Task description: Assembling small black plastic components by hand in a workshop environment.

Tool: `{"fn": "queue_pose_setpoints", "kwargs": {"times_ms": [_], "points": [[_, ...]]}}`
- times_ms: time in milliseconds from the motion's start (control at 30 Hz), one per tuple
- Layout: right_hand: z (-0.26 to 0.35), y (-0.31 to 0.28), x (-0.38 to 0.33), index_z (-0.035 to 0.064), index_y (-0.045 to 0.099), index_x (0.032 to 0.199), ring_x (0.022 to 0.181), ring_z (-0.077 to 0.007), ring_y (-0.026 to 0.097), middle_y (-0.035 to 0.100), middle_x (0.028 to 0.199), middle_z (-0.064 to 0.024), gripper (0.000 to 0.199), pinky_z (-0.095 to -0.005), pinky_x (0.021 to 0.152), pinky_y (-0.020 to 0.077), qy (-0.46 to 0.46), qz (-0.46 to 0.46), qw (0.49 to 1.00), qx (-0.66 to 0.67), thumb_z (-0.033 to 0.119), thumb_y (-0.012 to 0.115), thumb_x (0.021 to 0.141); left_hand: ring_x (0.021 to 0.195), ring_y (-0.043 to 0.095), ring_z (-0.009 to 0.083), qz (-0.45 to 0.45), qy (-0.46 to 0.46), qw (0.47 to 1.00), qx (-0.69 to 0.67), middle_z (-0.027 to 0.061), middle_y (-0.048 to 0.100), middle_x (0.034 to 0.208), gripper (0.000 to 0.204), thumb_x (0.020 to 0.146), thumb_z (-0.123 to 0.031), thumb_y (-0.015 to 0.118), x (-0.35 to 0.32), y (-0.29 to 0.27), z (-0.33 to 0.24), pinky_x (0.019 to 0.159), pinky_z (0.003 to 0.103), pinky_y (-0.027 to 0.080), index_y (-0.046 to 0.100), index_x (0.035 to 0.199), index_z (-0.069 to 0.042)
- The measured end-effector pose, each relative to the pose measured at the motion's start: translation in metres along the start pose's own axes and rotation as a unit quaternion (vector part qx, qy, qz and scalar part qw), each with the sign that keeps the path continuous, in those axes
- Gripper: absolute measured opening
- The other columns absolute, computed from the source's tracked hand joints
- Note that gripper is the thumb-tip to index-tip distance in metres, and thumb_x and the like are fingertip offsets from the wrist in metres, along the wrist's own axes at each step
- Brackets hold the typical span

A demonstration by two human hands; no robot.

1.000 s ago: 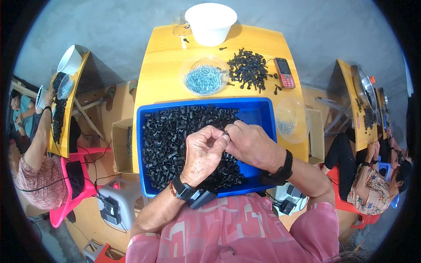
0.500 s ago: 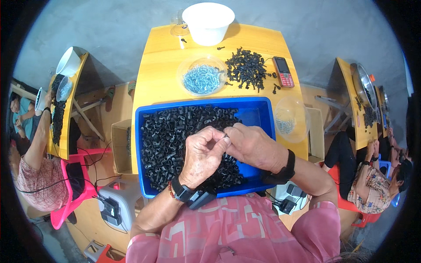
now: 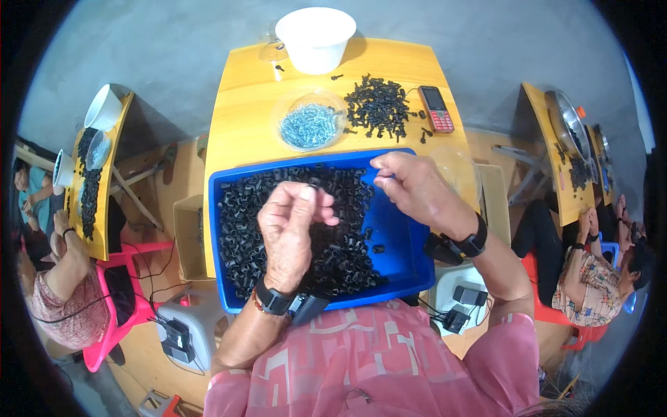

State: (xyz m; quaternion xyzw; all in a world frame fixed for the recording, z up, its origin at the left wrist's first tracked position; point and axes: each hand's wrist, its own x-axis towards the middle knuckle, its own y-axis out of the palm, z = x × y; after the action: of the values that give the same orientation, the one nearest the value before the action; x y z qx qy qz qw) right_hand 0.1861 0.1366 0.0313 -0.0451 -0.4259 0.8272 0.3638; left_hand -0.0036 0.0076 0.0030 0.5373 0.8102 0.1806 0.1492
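Note:
Over the blue tray (image 3: 399,264), my left hand (image 3: 290,219) pinches a small black plastic part (image 3: 315,185) between thumb and forefinger, with the other fingers curled. The tray holds a heap of small, hollow black plastic parts (image 3: 243,222), thickest on its left side. My right hand (image 3: 417,191) is above the tray's right end, apart from the left. Its fingertips are pressed together, and whatever they may hold is too small to make out. Beyond the tray stands a clear bowl of small bluish metal springs (image 3: 308,126). Beside it lies a pile of small black pins (image 3: 379,104).
A red and black keypad phone (image 3: 436,111) and a white tub (image 3: 316,42) stand on the yellow table (image 3: 243,104). A clear plastic bowl (image 3: 455,167) is partly behind my right hand. Cardboard boxes (image 3: 189,240) flank the table. Other people sit at tables left and right.
My hands, together over the tray before, have parted. The left has moved left with the black part at its fingertips; the right has gone up and to the right. The whole view has shifted slightly.

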Motion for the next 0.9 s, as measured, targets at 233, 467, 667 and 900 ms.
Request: {"fn": "queue_pose_setpoints", "kwargs": {"times_ms": [233, 467, 667, 900], "points": [[-0.007, 0.019, -0.01, -0.0031, 0.059, 0.088, 0.082, -0.0412, 0.063, 0.063, 0.084, -0.0216, 0.007, -0.0473, 0.071, 0.0516, -0.011, 0.143, 0.983, -0.118, -0.002, 0.061, 0.082, 0.074, 0.061, 0.0159, -0.086, 0.117, 0.989, -0.009, 0.0081, 0.064, 0.088, 0.013, 0.1, -0.02, 0.057, -0.006, -0.021, -0.037, 0.064, 0.032, 0.056, 0.058, 0.097, -0.007], [-0.012, 0.02, -0.002, -0.0026, 0.057, 0.086, 0.082, -0.0411, 0.062, 0.061, 0.085, -0.0207, 0.01, -0.047, 0.072, 0.0522, -0.039, 0.147, 0.973, -0.174, 0.002, 0.064, 0.081, 0.075, 0.059, 0.0117, -0.25, 0.154, 0.956, 0.011, 0.0032, 0.064, 0.088, 0.013, 0.095, -0.015, 0.066, -0.024, -0.141, -0.063, 0.07, 0.029, 0.053, 0.061, 0.105, -0.008], [-0.02, 0.025, -0.001, -0.0021, 0.058, 0.089, 0.085, -0.0411, 0.062, 0.061, 0.088, -0.0196, 0.016, -0.047, 0.073, 0.0523, -0.027, 0.152, 0.973, -0.169, 0.001, 0.069, 0.078, 0.081, 0.062, 0.0147, -0.322, 0.053, 0.945, -0.012, 0.005, 0.067, 0.1, 0.025, 0.095, -0.018, 0.066, -0.032, -0.2, -0.059, 0.076, 0.033, 0.054, 0.059, 0.116, -0.005], [-0.004, 0.015, -0.01, -0.0007, 0.062, 0.105, 0.08, -0.0217, 0.067, 0.065, 0.09, -0.0097, 0.025, -0.0325, 0.069, 0.0546, 0.033, 0.092, 0.992, 0.085, -0.004, 0.069, 0.082, 0.082, 0.066, 0.0138, -0.37, 0.08, 0.925, 0.039, 0.0073, 0.068, 0.107, 0.029, 0.096, -0.014, 0.064, -0.028, -0.183, -0.064, 0.074, 0.028, 0.055, 0.058, 0.122, -0.003]]}}
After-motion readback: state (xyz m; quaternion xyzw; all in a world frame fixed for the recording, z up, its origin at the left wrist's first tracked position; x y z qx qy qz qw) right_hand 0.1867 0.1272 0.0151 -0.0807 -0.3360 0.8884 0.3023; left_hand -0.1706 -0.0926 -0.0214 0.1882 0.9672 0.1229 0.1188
